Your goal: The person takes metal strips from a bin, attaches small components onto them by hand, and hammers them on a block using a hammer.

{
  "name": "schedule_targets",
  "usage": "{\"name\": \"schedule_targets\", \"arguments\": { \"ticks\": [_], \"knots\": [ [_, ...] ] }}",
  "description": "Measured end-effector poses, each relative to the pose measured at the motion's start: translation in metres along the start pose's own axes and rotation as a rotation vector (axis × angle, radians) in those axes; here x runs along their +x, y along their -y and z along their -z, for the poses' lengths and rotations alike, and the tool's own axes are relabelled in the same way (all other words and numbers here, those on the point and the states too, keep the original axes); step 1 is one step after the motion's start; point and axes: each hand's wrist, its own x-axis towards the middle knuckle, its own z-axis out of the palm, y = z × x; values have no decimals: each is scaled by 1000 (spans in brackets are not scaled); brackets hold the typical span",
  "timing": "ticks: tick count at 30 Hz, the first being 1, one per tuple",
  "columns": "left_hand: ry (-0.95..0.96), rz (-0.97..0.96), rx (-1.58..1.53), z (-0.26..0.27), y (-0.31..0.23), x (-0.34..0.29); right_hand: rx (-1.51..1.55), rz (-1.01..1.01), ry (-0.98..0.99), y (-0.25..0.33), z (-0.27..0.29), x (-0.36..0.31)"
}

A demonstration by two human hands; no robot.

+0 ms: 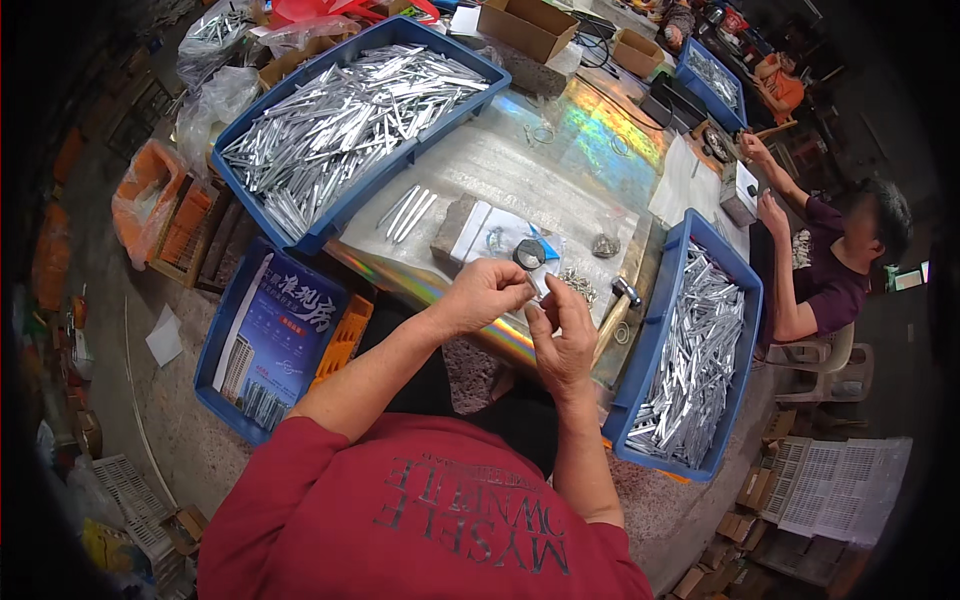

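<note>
My left hand (489, 297) and my right hand (563, 340) meet at the front edge of the work table. The fingers of both are pinched around something small and pale, too small to name. Just beyond them, a black round piece (529, 254) and a blue pointed piece (545, 243) rest on a block (490, 228) topped with white sheet. A heap of tiny metal parts (577, 286) lies beside my right hand's fingertips. To its right is a hammer (625, 291) with a wooden handle.
A blue bin of silver metal strips (407, 155) stands at the far left, another blue bin (757, 300) at the right. Several loose strips (410, 214) lie on the table. A blue crate (204, 372) with a poster sits lower left. A co-worker (835, 260) sits at the right.
</note>
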Motion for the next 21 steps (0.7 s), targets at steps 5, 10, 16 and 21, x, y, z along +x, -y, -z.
{"name": "schedule_targets", "arguments": {
  "ticks": [5, 10, 16, 21],
  "knots": [
    [70, 34, 169, -1, -6, -13, -40, 200, -3, -4, -9, 5],
    [23, -193, 551, -2, -5, -24, -102, 227, -55, -8, -13, -9],
    [-80, -580, 803, -3, 11, -30, 74, -56, -121, -1, -15, -20],
    [-92, -660, 890, 7, 13, -35, 472, -461, -60, -6, -19, -26]
  ]
}}
